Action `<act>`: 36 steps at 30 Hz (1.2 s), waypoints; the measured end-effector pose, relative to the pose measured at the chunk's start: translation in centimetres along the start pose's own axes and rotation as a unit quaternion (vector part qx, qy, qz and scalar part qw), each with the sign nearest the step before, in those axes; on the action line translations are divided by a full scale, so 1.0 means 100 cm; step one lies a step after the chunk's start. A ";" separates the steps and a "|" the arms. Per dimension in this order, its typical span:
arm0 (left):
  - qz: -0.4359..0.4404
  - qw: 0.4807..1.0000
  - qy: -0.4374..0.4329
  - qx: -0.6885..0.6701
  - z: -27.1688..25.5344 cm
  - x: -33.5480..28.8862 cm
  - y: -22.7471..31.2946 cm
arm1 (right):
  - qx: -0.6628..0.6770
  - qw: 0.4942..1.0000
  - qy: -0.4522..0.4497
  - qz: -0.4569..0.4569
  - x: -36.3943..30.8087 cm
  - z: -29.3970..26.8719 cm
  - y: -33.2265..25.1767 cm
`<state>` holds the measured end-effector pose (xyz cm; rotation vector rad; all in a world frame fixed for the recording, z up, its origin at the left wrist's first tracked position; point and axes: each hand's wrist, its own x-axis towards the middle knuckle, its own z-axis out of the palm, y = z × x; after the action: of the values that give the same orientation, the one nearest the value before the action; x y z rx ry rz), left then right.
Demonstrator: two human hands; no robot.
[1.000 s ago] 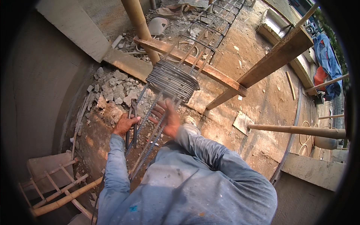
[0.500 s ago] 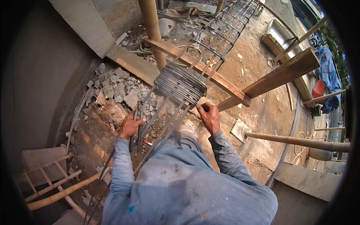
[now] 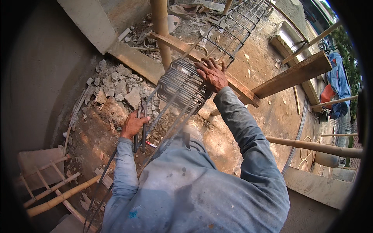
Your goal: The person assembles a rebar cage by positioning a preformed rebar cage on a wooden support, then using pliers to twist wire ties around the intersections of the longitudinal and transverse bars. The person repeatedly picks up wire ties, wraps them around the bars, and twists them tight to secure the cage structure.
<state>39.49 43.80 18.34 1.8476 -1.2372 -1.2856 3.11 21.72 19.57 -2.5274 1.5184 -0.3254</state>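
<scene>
Steel loops [image 3: 179,82]: bunched up around the long bars [image 3: 164,110], pretty much mid-view on my feed, just on the near side of the wooden plank [image 3: 240,91].
Left hand [image 3: 133,125]: fingers curled tight round the pliers [image 3: 144,130], handles pointing back toward the shirt, just left of the bars.
Right hand [image 3: 213,75]: fingers fanned out loose, resting across the far right part of the loops. Can't tell from my end if the palm touches too.
Rubble [image 3: 116,83]: grey chunks heaped left of the loops.
</scene>
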 end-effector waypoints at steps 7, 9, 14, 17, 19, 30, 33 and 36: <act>0.019 0.999 -0.011 0.032 -0.003 -0.001 -0.007 | 0.087 0.990 -0.105 0.036 0.005 -0.021 0.000; 0.003 1.000 -0.015 0.026 -0.003 -0.001 -0.009 | 0.122 0.988 -0.093 -0.002 0.006 -0.021 0.004; -0.012 0.999 -0.010 0.050 -0.010 -0.007 -0.001 | 0.102 0.994 -0.014 -0.041 0.019 -0.021 0.026; -0.046 0.999 -0.011 0.013 -0.009 -0.013 0.006 | 0.046 0.984 0.060 -0.162 0.031 -0.024 0.046; -0.046 0.999 -0.004 0.026 -0.008 -0.013 0.008 | 0.084 0.983 0.072 -0.144 0.027 -0.017 0.053; -0.020 1.000 -0.018 0.016 -0.003 0.003 -0.011 | 0.199 0.980 -0.003 0.000 -0.009 -0.040 0.043; -0.025 0.999 0.008 0.023 -0.001 0.003 -0.013 | 0.175 0.977 -0.119 -0.027 -0.026 -0.044 0.026; -0.008 0.999 0.017 0.040 -0.001 0.002 -0.018 | 0.191 0.977 -0.092 -0.019 -0.033 -0.035 0.017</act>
<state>40.30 44.37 16.76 1.9307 -1.2751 -1.2238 -0.77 23.74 22.19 -2.2180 1.2082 -0.3408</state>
